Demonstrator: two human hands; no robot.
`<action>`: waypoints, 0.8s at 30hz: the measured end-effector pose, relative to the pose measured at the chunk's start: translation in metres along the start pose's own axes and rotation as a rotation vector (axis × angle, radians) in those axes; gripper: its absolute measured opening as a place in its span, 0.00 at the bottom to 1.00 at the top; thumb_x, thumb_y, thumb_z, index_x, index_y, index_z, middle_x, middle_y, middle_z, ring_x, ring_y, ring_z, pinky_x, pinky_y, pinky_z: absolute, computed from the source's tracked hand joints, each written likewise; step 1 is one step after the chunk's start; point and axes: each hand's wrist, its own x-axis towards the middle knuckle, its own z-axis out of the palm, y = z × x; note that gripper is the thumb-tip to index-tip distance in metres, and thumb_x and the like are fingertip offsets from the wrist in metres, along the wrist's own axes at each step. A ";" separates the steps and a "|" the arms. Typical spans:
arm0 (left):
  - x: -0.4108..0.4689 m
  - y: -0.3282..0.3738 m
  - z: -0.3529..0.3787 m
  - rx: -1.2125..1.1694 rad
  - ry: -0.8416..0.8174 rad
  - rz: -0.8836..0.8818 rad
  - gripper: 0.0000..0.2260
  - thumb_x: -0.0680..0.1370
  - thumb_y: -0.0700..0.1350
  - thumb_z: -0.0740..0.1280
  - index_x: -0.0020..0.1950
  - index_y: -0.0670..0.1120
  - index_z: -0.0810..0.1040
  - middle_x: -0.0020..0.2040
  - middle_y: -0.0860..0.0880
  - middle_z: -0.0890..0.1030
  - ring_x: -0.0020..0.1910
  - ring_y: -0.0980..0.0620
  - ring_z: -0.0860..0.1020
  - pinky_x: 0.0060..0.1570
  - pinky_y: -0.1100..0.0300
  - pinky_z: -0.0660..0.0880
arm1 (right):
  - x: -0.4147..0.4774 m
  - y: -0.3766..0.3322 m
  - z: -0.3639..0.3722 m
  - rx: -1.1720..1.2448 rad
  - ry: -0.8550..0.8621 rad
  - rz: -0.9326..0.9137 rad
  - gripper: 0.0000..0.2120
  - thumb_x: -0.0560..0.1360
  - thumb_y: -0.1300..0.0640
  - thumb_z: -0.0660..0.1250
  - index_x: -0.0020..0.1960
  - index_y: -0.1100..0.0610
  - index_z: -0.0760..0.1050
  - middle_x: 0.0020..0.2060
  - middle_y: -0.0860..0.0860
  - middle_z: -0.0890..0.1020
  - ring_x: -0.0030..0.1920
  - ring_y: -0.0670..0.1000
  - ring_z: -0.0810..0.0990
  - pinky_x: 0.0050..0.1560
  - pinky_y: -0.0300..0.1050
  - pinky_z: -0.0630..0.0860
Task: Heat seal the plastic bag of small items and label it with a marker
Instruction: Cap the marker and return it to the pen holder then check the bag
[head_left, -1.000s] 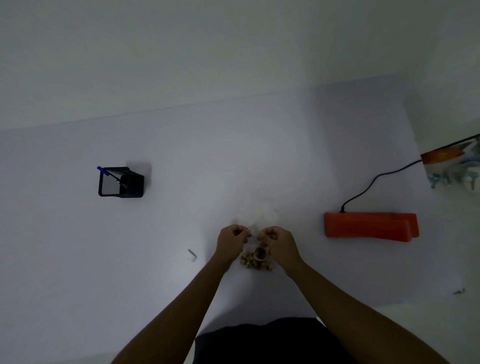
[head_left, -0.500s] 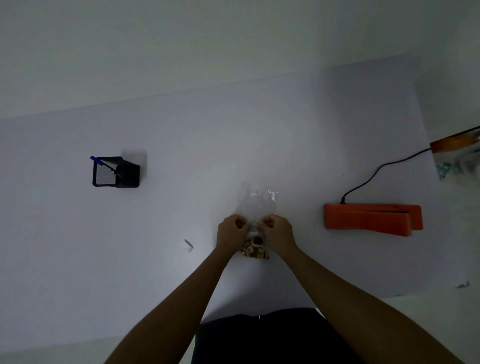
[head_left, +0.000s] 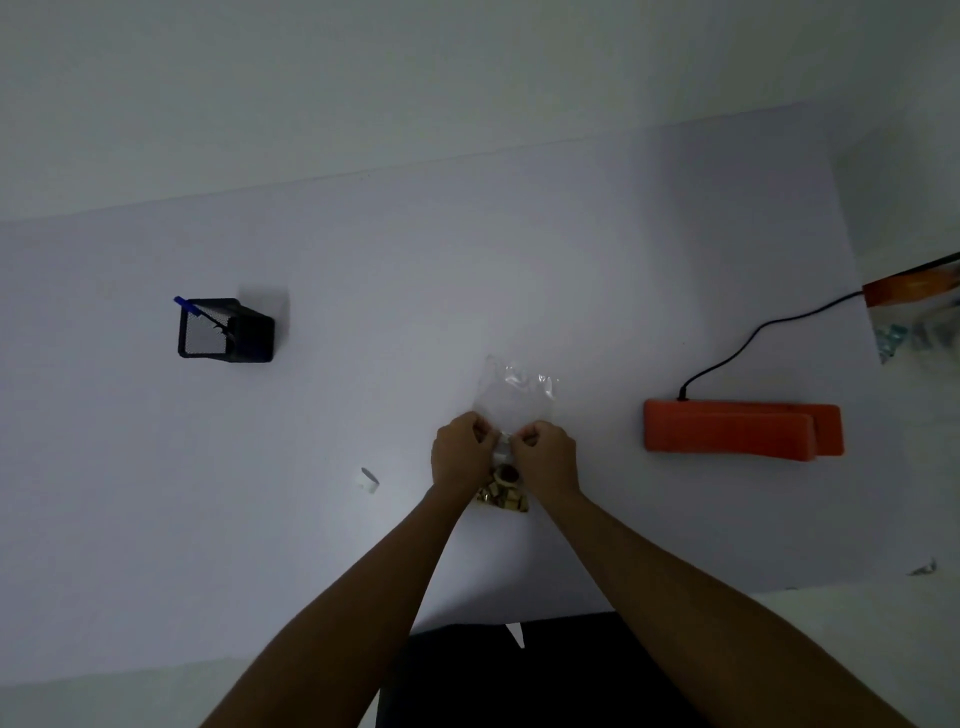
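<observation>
A clear plastic bag lies on the white table in front of me, its empty upper part pointing away. Small brass-coloured items sit bunched in its near end. My left hand and my right hand pinch the bag's middle from either side, fists almost touching. An orange heat sealer, its lid down, lies to the right with a black cable. A blue marker stands in a black mesh holder at the left.
A small white scrap lies left of my hands. At the right edge, beyond the table, another bag with an orange strip holds small parts. A tiny object rests near the table's front right corner.
My hands have drawn closer together on the bag's middle, and the bag's clear upper part now lies stretched out flatter and more visible. The view has shifted slightly.
</observation>
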 end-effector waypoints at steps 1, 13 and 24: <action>0.000 0.000 0.001 0.007 0.007 0.001 0.04 0.75 0.46 0.70 0.41 0.48 0.79 0.37 0.53 0.81 0.36 0.55 0.78 0.32 0.67 0.68 | 0.000 0.000 0.001 -0.007 0.008 -0.010 0.05 0.72 0.59 0.68 0.40 0.60 0.79 0.33 0.50 0.80 0.35 0.48 0.79 0.31 0.34 0.70; 0.000 -0.010 0.006 -0.007 0.081 0.034 0.11 0.74 0.47 0.73 0.44 0.45 0.72 0.36 0.49 0.77 0.34 0.50 0.76 0.33 0.61 0.70 | 0.003 0.005 -0.002 -0.045 0.026 -0.049 0.16 0.70 0.48 0.73 0.40 0.55 0.68 0.32 0.48 0.74 0.31 0.48 0.72 0.30 0.43 0.67; 0.001 -0.019 0.001 0.042 0.009 0.101 0.07 0.76 0.41 0.64 0.53 0.44 0.69 0.40 0.46 0.79 0.42 0.42 0.81 0.39 0.55 0.74 | 0.012 0.010 -0.003 -0.040 0.042 -0.004 0.11 0.71 0.55 0.73 0.40 0.58 0.72 0.34 0.51 0.78 0.36 0.54 0.77 0.38 0.43 0.68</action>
